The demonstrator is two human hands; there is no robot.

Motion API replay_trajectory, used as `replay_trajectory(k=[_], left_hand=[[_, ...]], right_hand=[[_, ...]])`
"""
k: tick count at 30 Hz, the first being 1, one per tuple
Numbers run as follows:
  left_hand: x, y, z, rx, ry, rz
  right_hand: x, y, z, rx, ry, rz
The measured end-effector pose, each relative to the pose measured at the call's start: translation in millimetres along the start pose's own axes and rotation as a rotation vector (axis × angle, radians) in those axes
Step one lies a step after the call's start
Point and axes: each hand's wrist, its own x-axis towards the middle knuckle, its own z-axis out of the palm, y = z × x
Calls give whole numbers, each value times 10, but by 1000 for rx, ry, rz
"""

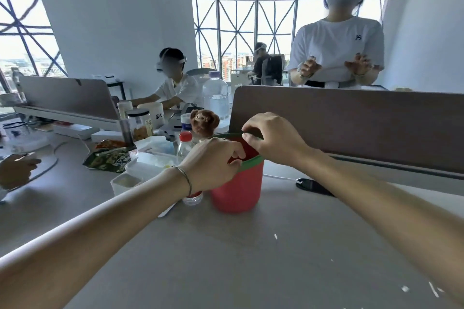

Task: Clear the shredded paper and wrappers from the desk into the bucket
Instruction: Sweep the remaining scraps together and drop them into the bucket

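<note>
While the red bucket [237,183] stands upright at the frame's centre on the grey desk [226,258], the left hand [213,160] curls its fingers over the near green rim, gripping it. Just above, the right hand [273,138] hooks bent fingers on the far rim. Small white paper scraps [433,288] lie at lower right, well apart from the bucket.

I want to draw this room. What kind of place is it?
Probably a shared office high up in a tall building: long desks with divider panels, big windows over city buildings, and snacks and a bottle on the desks.
</note>
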Motion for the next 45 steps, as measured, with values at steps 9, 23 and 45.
replay_trajectory(k=[9,23,45], left_hand=[[-582,219,778,35,-270,53],[-842,1003,1759,102,-748,226],[280,2295,2628,-289,-488,469]], right_hand=[[-1485,149,669,110,-387,175],[-3037,187,156,6,-520,248],[-4209,2262,-962,-294,-275,1287]])
